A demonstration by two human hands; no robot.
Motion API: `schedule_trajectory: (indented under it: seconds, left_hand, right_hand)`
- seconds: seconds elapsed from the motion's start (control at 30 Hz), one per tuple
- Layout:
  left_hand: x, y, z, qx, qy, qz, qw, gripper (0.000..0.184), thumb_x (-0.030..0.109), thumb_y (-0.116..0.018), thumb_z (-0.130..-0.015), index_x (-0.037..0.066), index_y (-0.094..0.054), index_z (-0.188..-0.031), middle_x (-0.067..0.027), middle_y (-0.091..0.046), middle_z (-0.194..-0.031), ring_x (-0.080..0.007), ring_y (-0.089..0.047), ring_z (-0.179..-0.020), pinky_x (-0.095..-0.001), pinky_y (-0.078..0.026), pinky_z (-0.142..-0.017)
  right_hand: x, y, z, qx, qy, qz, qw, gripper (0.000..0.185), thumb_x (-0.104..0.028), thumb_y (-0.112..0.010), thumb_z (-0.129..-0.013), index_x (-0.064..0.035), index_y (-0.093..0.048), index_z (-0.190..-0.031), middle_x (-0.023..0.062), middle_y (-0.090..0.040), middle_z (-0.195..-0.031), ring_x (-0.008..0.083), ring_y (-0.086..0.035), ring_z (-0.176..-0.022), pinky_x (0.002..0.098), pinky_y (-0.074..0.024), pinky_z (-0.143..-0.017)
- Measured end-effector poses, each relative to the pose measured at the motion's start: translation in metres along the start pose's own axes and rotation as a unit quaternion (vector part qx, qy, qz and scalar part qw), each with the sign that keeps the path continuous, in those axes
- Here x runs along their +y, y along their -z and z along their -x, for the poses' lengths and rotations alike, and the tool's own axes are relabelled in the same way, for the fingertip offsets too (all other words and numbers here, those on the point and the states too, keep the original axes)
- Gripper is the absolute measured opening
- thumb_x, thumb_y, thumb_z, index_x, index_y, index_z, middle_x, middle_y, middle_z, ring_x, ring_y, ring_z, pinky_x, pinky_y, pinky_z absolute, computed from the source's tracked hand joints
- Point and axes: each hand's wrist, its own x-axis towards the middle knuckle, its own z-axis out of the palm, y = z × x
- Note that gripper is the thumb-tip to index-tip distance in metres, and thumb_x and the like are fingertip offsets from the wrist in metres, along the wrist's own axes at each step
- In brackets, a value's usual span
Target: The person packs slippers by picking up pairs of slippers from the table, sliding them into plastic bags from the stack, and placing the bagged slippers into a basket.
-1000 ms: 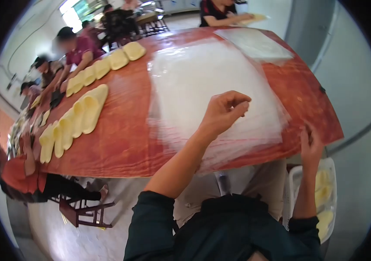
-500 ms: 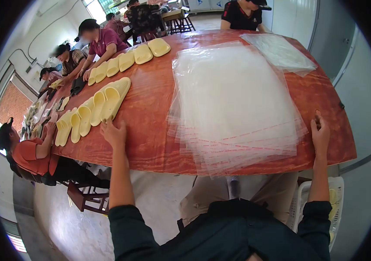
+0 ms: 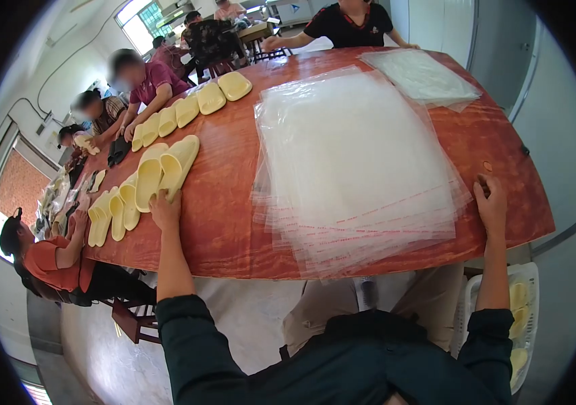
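My left hand [image 3: 166,210] is closed on the near ends of a pair of pale yellow slippers [image 3: 178,164], the last pair in the near row. The pair stands slightly raised and tilted over the neighbouring yellow slippers [image 3: 128,201]; whether it still touches the table cannot be told. My right hand [image 3: 491,206] rests at the table's right side, fingers loosely bent and apart, with nothing in them. Between my hands lies a stack of clear plastic bags [image 3: 362,155] with red printed lines along the near edges.
A second row of yellow slippers [image 3: 186,111] stands farther back on the red-brown table [image 3: 227,202]. More plastic bags [image 3: 426,74] lie at the far right. Below the right edge is a white basket [image 3: 529,324] with yellow pieces inside. Several people sit around the table and behind it.
My left hand has closed on the end pair of slippers and shifted it left over its neighbours. My right hand has moved slightly nearer. The person across has stretched out an arm.
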Motion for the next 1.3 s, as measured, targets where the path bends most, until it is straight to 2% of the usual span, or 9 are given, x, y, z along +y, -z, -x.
schedule_trajectory:
  seconds: [0.3,0.43,0.53,0.63,0.87,1.07,1.13,1.17,1.3]
  left_hand:
    - [0.035,0.036,0.089,0.060,-0.157,0.147,0.975,0.038,0.026,-0.081,-0.080,0.001,-0.068,-0.106,-0.0214,-0.061,-0.108,-0.0376,-0.058,-0.105,-0.0442,-0.047,-0.095]
    - [0.057,0.063,0.130,0.052,-0.096,0.304,0.946,0.035,0.017,-0.078,-0.083,-0.001,-0.068,-0.111,-0.0177,-0.059,-0.119,-0.0317,-0.056,-0.115,-0.0416,-0.045,-0.099]
    - [0.079,0.078,0.153,-0.059,0.142,0.719,0.678,0.039,0.020,-0.060,-0.100,-0.002,-0.057,-0.131,-0.0121,-0.057,-0.131,-0.0221,-0.055,-0.122,-0.0374,-0.045,-0.103]
    - [0.091,0.091,0.147,-0.029,0.144,0.838,0.526,0.054,0.032,-0.057,-0.102,-0.004,-0.045,-0.141,-0.0164,-0.052,-0.142,-0.0285,-0.053,-0.129,-0.0420,-0.045,-0.111]
    - [0.146,0.157,0.139,0.060,-0.002,0.869,0.491,0.063,0.034,-0.063,-0.098,-0.004,-0.043,-0.143,-0.0181,-0.049,-0.145,-0.0320,-0.049,-0.135,-0.0454,-0.042,-0.117]
    - [0.208,0.179,0.141,-0.013,-0.066,0.892,0.447,0.055,0.026,-0.060,-0.099,-0.005,-0.043,-0.143,-0.0181,-0.052,-0.142,-0.0305,-0.057,-0.127,-0.0449,-0.047,-0.110]
    - [0.235,0.176,0.142,-0.026,-0.025,0.846,0.532,0.050,0.020,-0.059,-0.098,-0.006,-0.046,-0.139,-0.0197,-0.053,-0.139,-0.0313,-0.060,-0.122,-0.0447,-0.050,-0.106]
    - [0.247,0.163,0.143,-0.026,0.010,0.865,0.500,0.045,0.015,-0.061,-0.096,-0.005,-0.050,-0.135,-0.0202,-0.055,-0.135,-0.0325,-0.061,-0.120,-0.0435,-0.051,-0.105]
    - [0.285,0.121,0.141,0.028,-0.135,0.745,0.653,0.038,0.004,-0.070,-0.086,-0.004,-0.061,-0.123,-0.0206,-0.051,-0.137,-0.0294,-0.054,-0.125,-0.0388,-0.047,-0.102]
  right_hand:
    - [-0.008,0.003,0.002,-0.025,0.000,0.009,1.000,0.025,-0.015,-0.066,-0.092,0.0016,-0.066,-0.112,0.0119,-0.066,-0.102,0.0230,-0.066,-0.086,0.0325,-0.0521,-0.078]
    - [-0.010,0.003,0.003,-0.018,0.020,0.012,1.000,0.025,-0.014,-0.066,-0.092,0.0018,-0.066,-0.111,0.0129,-0.065,-0.103,0.0245,-0.066,-0.088,0.0326,-0.0520,-0.078]
    - [-0.010,0.003,0.002,-0.020,0.023,0.010,0.999,0.025,-0.014,-0.066,-0.091,0.0019,-0.066,-0.110,0.0132,-0.065,-0.103,0.0257,-0.066,-0.089,0.0329,-0.0521,-0.078]
    - [-0.010,0.005,0.002,-0.021,0.033,0.012,0.999,0.025,-0.015,-0.066,-0.091,0.0020,-0.066,-0.109,0.0136,-0.065,-0.104,0.0268,-0.066,-0.090,0.0334,-0.0521,-0.079]
    - [-0.007,0.004,0.003,-0.014,0.035,0.006,0.999,0.025,-0.017,-0.067,-0.090,0.0018,-0.067,-0.106,0.0159,-0.064,-0.104,0.0309,-0.066,-0.091,0.0359,-0.0523,-0.079]
    - [-0.013,0.006,0.003,-0.001,0.019,-0.016,1.000,0.023,-0.016,-0.065,-0.092,0.0026,-0.068,-0.105,0.0149,-0.066,-0.102,0.0278,-0.066,-0.090,0.0338,-0.0520,-0.078]
    - [-0.007,0.004,0.002,0.005,0.035,-0.012,0.999,0.023,-0.016,-0.065,-0.092,0.0020,-0.068,-0.105,0.0151,-0.066,-0.101,0.0284,-0.067,-0.088,0.0342,-0.0522,-0.077]
    - [-0.004,0.002,0.002,0.012,0.044,-0.005,0.999,0.022,-0.016,-0.065,-0.092,0.0014,-0.068,-0.104,0.0152,-0.066,-0.099,0.0290,-0.067,-0.085,0.0345,-0.0524,-0.076]
    - [-0.008,0.004,0.002,0.003,0.033,-0.025,0.999,0.022,-0.016,-0.065,-0.092,0.0021,-0.068,-0.103,0.0148,-0.065,-0.097,0.0281,-0.066,-0.084,0.0346,-0.0520,-0.076]
